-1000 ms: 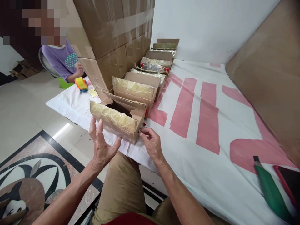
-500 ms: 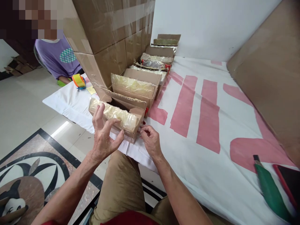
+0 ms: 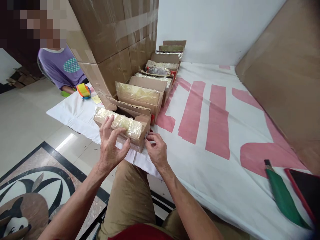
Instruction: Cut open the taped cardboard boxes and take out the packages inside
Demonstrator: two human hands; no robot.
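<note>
At the table's front edge stands an open cardboard box [image 3: 138, 141], its near flap covered with yellowish clear tape [image 3: 117, 121]. My left hand [image 3: 111, 143] is in front of this box, fingers spread and fingertips against the taped flap. At the box's right end, my right hand [image 3: 156, 148] has its thumb and fingers pinched together close to the corner. What lies between those fingertips, if anything, is too small to make out. Behind this box is another open carton [image 3: 138, 93] with a taped flap.
Several more open cartons [image 3: 165, 60] run back toward the wall beside a tall stack of wrapped boxes [image 3: 107, 40]. A tape roll [image 3: 83, 91] lies at left, near a seated person [image 3: 62, 66]. A green-handled tool [image 3: 282, 196] and a red-edged dark object [image 3: 302, 186] lie at right.
The whole view has shifted slightly, so the table and boxes appear a little farther left. Both hands keep nearly the same pose at the box; the right stays pinched at its corner.
</note>
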